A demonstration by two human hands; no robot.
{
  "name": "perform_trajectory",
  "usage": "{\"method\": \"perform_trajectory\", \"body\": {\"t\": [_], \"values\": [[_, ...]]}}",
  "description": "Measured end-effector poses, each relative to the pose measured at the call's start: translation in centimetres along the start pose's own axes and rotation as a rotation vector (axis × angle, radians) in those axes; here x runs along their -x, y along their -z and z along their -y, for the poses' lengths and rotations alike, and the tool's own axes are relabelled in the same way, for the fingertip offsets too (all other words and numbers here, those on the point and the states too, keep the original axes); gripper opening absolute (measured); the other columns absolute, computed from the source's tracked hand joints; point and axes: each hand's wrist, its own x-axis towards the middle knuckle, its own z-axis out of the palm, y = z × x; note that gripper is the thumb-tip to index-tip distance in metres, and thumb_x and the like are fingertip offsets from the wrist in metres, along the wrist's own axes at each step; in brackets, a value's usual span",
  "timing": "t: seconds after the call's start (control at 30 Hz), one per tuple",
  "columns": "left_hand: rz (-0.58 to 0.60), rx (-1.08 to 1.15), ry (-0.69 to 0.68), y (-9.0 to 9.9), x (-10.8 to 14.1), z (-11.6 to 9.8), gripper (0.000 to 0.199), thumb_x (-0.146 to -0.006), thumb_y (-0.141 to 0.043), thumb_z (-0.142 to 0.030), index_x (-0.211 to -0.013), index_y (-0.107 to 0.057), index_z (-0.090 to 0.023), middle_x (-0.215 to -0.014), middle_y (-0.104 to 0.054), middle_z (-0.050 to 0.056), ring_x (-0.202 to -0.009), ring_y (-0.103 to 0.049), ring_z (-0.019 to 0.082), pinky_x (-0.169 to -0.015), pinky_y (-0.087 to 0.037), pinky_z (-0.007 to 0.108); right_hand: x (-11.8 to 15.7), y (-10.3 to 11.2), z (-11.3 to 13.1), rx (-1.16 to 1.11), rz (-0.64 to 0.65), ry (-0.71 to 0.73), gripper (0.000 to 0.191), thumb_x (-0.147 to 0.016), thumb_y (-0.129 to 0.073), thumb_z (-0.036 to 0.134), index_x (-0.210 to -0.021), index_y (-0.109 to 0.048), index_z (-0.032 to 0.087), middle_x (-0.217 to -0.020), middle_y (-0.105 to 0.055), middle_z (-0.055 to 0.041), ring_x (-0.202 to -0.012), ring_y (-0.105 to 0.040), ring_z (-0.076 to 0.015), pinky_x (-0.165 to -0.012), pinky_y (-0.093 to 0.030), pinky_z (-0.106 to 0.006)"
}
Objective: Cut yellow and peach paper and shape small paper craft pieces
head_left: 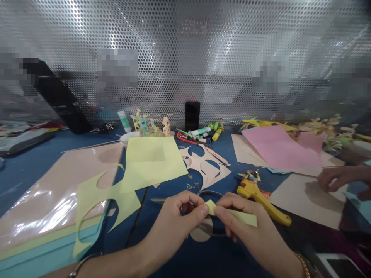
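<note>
Between my two hands is a narrow yellow paper strip (245,218), its near end folded into a small piece at the fingertips. My left hand (181,216) pinches that folded end between thumb and forefinger. Closed on the strip just beside it is my right hand (246,220), with the strip's tail lying across the fingers. A round beige paper disc (202,230) lies under my hands. Scissors (159,201) rest on the blue table there, mostly hidden by my hands. The yellow-handled tool (262,202) lies right of my right hand.
Left are a yellow sheet (153,162), a cut yellow scrap (107,197) and a plastic-covered paper stack (69,177). Beige scraps (207,168), a red cutter (187,138) and a phone (193,115) stand ahead. At right, another person's hand (339,177) touches a beige sheet (308,200).
</note>
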Motion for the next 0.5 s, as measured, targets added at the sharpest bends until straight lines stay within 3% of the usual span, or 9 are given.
{"method": "perform_trajectory", "body": {"t": [0.17, 0.5], "values": [[0.019, 0.125, -0.050, -0.12, 0.24, 0.27, 0.025, -0.074, -0.070, -0.033, -0.093, -0.064, -0.018, -0.071, -0.059, -0.001, -0.058, -0.053, 0.011, -0.044, -0.046, 0.017, -0.07, -0.06, -0.14, 0.028, 0.012, 0.015, 0.029, -0.084, -0.055, 0.043, -0.072, -0.063, 0.019, -0.061, -0.051, 0.0026, -0.050, -0.047, -0.0097, -0.047, -0.038, -0.021], [0.003, 0.188, -0.070, 0.03, 0.07, 0.07, 0.019, -0.075, -0.069, -0.033, -0.081, -0.065, -0.015, -0.065, -0.060, -0.001, -0.059, -0.055, 0.011, -0.048, -0.050, 0.018, -0.21, -0.04, 0.27, -0.056, 0.038, 0.005, 0.024, -0.079, -0.062, 0.040, -0.073, -0.065, 0.017, -0.064, -0.052, 0.0023, -0.050, -0.046, -0.0083, -0.045, -0.039, -0.020]]}}
